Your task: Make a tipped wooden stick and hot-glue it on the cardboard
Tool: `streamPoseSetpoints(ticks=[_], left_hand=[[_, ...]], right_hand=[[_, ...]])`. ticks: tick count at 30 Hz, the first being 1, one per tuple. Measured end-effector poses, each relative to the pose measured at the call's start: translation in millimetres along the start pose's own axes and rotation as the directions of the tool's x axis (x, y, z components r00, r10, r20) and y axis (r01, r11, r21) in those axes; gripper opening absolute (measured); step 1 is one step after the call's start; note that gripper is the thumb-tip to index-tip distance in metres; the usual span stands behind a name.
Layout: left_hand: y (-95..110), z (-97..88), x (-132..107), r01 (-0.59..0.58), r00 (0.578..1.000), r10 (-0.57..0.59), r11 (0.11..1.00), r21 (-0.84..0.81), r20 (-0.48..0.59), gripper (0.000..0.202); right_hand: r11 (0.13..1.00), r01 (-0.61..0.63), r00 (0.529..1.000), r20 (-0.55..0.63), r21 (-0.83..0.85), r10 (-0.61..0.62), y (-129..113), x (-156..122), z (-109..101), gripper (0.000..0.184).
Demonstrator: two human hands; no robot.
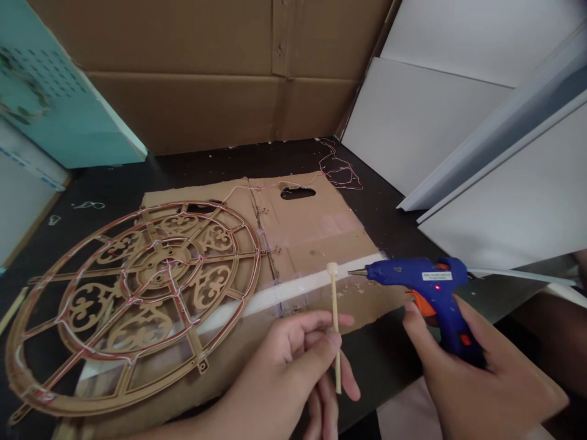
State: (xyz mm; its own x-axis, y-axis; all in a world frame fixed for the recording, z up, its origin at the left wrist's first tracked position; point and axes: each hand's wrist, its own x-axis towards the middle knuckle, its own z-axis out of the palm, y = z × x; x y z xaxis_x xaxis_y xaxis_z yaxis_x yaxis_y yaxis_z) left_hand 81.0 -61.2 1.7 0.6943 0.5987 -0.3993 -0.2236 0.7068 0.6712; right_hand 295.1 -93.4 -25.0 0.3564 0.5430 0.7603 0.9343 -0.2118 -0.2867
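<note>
My left hand (293,360) pinches a thin wooden stick (335,324) and holds it upright, its small rounded tip up. My right hand (477,373) grips a blue hot glue gun (424,287) with an orange trigger, a finger resting on the trigger. The gun's metal nozzle points left, a short gap from the stick's tip. To the left lies a round ornate wooden wheel frame (132,299), wound with thin red and white wires, partly over a flat cardboard sheet (307,232) on the dark table.
A white strip (293,290) crosses the cardboard. Loose pink wire (342,171) lies at the sheet's far edge. White panels (458,122) lean at the right, a brown cardboard wall (220,73) stands behind, and a teal board (50,98) is at the left.
</note>
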Motion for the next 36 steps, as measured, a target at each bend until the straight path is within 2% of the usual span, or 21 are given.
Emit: streamPoseSetpoints(ticks=[6, 12, 22, 30, 36], left_hand=[[0.8, -0.2, 0.2, -0.006, 1.000, 0.006, 1.000, 0.020, -0.019, 0.051], [-0.5, 0.7, -1.0, -0.001, 1.000, 0.001, 1.000, 0.024, -0.024, 0.052], [-2.9, -0.6, 0.6, -0.009, 1.000, 0.009, 1.000, 0.027, -0.015, 0.051], [0.7, 1.4, -0.4, 0.001, 1.000, 0.000, 1.000, 0.030, -0.021, 0.049], [2.3, 1.7, -0.5, 0.006, 1.000, -0.005, 1.000, 0.023, -0.020, 0.049]], right_hand=[[0.996, -0.091, 0.996, 0.022, 0.016, 0.091, -5.6, -1.6, -1.5, 0.034], [1.000, -0.004, 1.000, 0.011, 0.021, 0.004, -9.6, 1.7, 0.0, 0.028], [0.997, 0.075, 0.997, -0.002, -0.017, -0.075, -5.1, 1.5, 2.0, 0.029], [0.998, 0.049, 0.998, 0.030, -0.038, -0.048, -3.5, -0.7, -0.8, 0.026], [0.995, 0.078, 0.997, -0.003, -0.058, -0.079, -3.4, 2.4, -4.0, 0.028]])
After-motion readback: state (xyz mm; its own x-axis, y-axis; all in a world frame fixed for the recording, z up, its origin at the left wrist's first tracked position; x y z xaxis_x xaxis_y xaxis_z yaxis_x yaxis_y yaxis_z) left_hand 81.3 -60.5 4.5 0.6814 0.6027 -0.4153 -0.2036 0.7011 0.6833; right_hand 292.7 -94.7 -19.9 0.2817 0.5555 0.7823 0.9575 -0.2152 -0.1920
